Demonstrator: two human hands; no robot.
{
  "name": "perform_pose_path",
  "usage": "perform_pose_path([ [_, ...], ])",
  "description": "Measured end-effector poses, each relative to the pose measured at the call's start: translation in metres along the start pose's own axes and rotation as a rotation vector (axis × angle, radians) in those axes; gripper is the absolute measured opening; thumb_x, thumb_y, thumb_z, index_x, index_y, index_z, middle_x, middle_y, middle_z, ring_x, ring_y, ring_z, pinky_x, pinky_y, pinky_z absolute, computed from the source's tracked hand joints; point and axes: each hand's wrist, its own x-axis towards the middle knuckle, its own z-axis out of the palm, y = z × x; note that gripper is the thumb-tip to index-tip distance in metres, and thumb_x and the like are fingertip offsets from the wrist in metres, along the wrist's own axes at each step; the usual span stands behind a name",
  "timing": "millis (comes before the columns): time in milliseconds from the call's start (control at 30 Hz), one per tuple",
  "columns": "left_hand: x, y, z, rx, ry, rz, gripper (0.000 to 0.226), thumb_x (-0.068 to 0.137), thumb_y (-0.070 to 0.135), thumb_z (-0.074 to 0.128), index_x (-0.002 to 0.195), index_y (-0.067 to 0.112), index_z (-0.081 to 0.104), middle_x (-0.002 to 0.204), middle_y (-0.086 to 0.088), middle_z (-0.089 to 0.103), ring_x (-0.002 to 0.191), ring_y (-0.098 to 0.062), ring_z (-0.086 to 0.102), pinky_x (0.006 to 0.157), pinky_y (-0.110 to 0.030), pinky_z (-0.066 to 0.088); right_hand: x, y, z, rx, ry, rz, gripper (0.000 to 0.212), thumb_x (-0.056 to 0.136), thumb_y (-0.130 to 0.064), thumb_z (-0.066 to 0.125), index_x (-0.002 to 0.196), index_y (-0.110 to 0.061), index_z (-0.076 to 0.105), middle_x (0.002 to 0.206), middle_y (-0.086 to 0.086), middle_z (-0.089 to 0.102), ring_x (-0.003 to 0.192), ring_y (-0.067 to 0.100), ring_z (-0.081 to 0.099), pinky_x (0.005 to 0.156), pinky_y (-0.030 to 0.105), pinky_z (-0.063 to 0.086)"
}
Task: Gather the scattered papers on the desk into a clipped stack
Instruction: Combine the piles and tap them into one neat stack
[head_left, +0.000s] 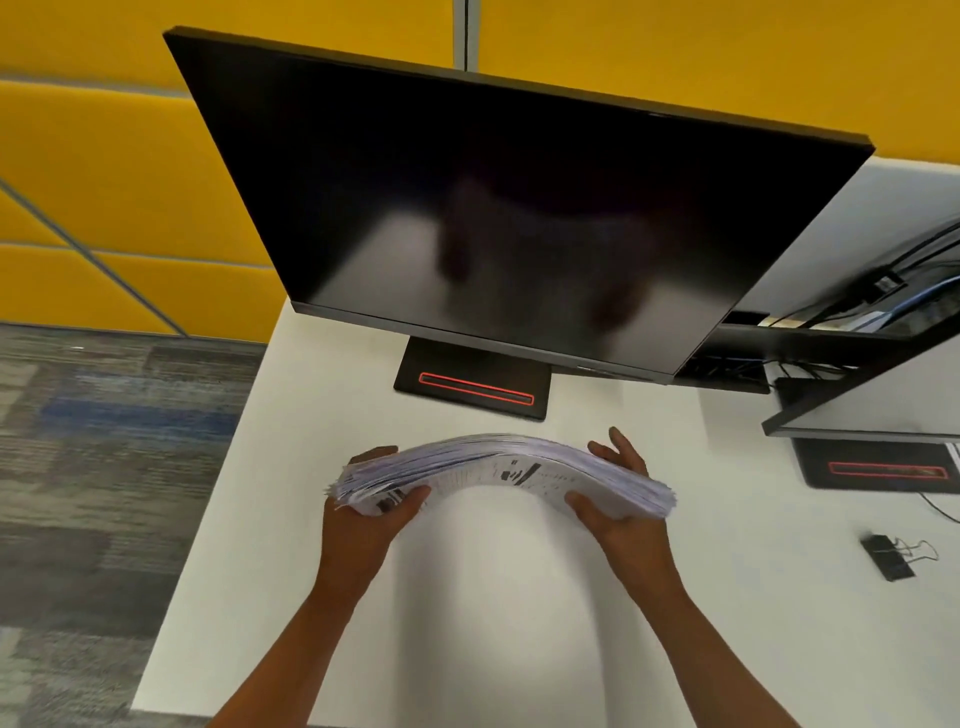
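Fingers (375, 453) of the left hand (374, 499) curl over the far edge of the left end of the stack (498, 470), with the thumb pressed against its near side. At the other end the right hand (618, 486) grips the same way, fingers behind and thumb in front. Held between the two hands, the stack of papers bows upward in the middle, lifted above the white counter (467, 597); its ends fan out unevenly. A black binder clip (888, 558) lies on the counter well to the right of the stack, apart from both hands. Behind the stack stands a dark monitor (493, 208) on a black base (472, 382) with a red-outlined slot. A second monitor (883, 312) shows at the right edge.
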Motion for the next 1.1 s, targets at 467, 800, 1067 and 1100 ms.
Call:
perform_pose_path([
  [467,0.019,0.008,-0.007,-0.001,-0.045,-0.034,0.052,0.070,0.004,0.085,0.114,0.023,0.066,0.105,0.005,0.076,0.100,-0.011,0.072,0.077,-0.024,0.060,0.010,0.005,-0.002,-0.008,-0.044,0.061,0.047,0.082,-0.004,0.080,0.124,-0.018,0.064,0.112,-0.003,0.073,0.101,0.008,0.070,0.070,0.013,0.055],
  [800,0.023,0.006,-0.010,0.055,-0.101,0.044,0.061,0.071,0.013,0.088,0.121,0.024,0.054,0.098,0.008,0.070,0.096,-0.008,0.069,0.079,-0.018,0.057,0.010,0.003,-0.006,-0.035,0.001,0.017,0.038,0.081,-0.010,0.083,0.109,-0.029,0.067,0.099,-0.018,0.075,0.097,0.005,0.070,0.073,0.012,0.052],
  [1067,0.019,0.008,-0.002,0.136,-0.181,0.032,0.037,0.071,0.036,0.082,0.106,0.030,0.070,0.102,0.003,0.074,0.097,-0.021,0.072,0.085,-0.048,0.060,0.021,-0.006,-0.015,0.008,-0.078,0.067,0.062,0.078,0.000,0.082,0.129,-0.027,0.059,0.119,-0.013,0.072,0.110,0.003,0.067,0.089,0.025,0.059],
  [1100,0.019,0.008,0.001,0.132,-0.160,0.030,0.034,0.072,0.032,0.083,0.104,0.034,0.070,0.101,0.005,0.074,0.096,-0.019,0.072,0.084,-0.048,0.060,0.020,-0.008,-0.013,0.029,-0.046,0.079,0.053,0.078,-0.002,0.083,0.121,-0.025,0.064,0.110,-0.011,0.075,0.104,0.008,0.070,0.082,0.024,0.060],
])
